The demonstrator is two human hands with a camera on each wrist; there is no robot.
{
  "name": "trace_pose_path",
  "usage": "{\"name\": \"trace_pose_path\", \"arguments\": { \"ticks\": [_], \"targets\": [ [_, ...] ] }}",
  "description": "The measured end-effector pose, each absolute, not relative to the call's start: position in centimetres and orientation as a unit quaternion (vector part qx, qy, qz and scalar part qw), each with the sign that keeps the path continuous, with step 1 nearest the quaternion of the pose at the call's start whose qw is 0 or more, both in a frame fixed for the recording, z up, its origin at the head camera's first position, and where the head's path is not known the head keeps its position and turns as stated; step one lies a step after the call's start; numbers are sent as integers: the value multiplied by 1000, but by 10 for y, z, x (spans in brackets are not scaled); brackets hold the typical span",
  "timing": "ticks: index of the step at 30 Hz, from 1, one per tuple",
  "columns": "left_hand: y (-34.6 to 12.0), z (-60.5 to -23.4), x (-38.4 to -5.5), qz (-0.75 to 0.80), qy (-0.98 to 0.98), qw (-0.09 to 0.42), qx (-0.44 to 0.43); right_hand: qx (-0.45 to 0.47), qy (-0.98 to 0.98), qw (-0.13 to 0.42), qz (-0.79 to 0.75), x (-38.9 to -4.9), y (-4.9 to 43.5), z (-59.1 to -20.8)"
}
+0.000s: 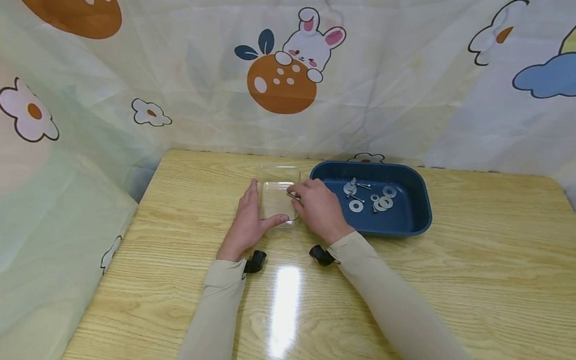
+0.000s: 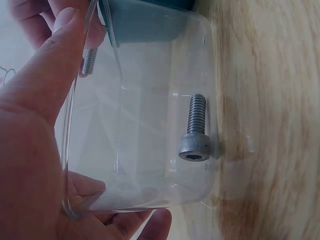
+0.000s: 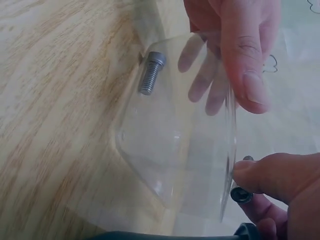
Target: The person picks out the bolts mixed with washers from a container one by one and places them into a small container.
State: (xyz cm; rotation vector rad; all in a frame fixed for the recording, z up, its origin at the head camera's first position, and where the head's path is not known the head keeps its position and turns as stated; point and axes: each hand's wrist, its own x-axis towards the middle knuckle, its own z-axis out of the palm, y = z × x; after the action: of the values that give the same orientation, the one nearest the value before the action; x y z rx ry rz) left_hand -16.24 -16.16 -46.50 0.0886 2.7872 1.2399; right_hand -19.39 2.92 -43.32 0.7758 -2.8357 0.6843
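Note:
On the table a clear plastic box stands just left of the blue tray. My left hand holds it by the near left corner, with the thumb over the near rim and fingers along the left wall. One socket-head bolt lies on the box's floor, visible through the plastic. My right hand is at the box's right rim and pinches a second socket-head bolt between thumb and fingers. Its threaded end shows in the left wrist view; the fingers hide part of the bolt.
The dark blue tray holds several flat washers and several small screws. It stands close by my right hand. Behind the wooden table hangs a printed cloth, with more cloth at the left side.

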Motion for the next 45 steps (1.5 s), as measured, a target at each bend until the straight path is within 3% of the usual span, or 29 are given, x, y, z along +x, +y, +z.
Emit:
{"name": "trace_pose_path", "arguments": {
  "ticks": [25,45],
  "targets": [
    [-160,-466,-163,415,908,46,29,280,-940,76,181,-194,26,-437],
    [-161,-465,-162,413,909,49,21,235,-935,107,243,-183,52,-429]
  ]
}}
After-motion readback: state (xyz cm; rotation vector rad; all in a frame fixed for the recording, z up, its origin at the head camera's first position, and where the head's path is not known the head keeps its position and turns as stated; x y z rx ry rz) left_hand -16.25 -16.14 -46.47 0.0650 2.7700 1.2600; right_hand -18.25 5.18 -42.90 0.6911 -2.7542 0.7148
